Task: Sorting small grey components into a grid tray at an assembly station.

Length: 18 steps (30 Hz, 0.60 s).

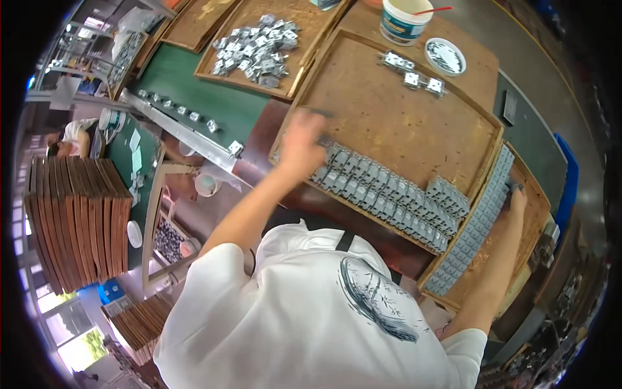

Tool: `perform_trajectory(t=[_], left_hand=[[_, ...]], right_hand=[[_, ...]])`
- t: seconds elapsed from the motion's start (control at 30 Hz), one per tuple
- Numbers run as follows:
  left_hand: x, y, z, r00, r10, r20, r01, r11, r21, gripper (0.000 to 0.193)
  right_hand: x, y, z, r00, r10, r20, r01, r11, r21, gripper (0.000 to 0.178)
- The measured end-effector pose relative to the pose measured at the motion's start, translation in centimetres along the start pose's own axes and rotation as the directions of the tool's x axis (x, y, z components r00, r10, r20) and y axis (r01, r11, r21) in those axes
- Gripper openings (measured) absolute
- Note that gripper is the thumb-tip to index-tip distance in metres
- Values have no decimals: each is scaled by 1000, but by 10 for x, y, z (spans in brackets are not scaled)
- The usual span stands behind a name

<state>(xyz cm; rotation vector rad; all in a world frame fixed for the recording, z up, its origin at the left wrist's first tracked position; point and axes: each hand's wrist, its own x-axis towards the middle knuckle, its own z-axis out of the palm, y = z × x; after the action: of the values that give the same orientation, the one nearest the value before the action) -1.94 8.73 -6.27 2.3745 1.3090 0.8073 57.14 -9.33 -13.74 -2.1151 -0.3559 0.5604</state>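
My left hand (304,146) is over the left side of a shallow wooden tray (389,97), its fingers bent together. Something dark shows at its fingertips, too blurred to name. Just beside it begin the rows of small grey metal parts (382,188) packed along the tray's near side. My right hand (518,197) reaches into a second wooden tray (535,202) on the right, beside a long block of grey metal parts (472,230). Dark patches cover its fingertips; whether the fingers grip a part is hidden. A few loose metal parts (414,79) lie at the first tray's far side.
Beyond, another tray (311,48) holds a heap of metal parts (256,52). A white bucket (405,23) with a red stick and a round white lid (445,56) stand at the far side. Left are a metal rail (184,129), spaced parts and stacked wooden trays (78,220). A person sits farther left.
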Motion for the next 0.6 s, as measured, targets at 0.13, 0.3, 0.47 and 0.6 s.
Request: perform_trajectory(t=[0.13,0.3,0.47,0.6], left_hand=[[-53,-115,-68,914,-342,-216,397,863,312,53],[-133,-223,-94,841,-537,61,467,778,420,52],[-109,-236,-89,873,-477,104,410,833,371,51],[-101,-248,-85,864,-500,-59,504,860,79,47]], right_hand=[[7,-1,-1,998,63,-17,-63,997,35,27],[5,-13,44,990,130,50,-112,956,-271,24],[-6,-5,31,991,130,-32,-125,984,124,28],[-25,-30,8,949,290,-121,-259,940,224,39]])
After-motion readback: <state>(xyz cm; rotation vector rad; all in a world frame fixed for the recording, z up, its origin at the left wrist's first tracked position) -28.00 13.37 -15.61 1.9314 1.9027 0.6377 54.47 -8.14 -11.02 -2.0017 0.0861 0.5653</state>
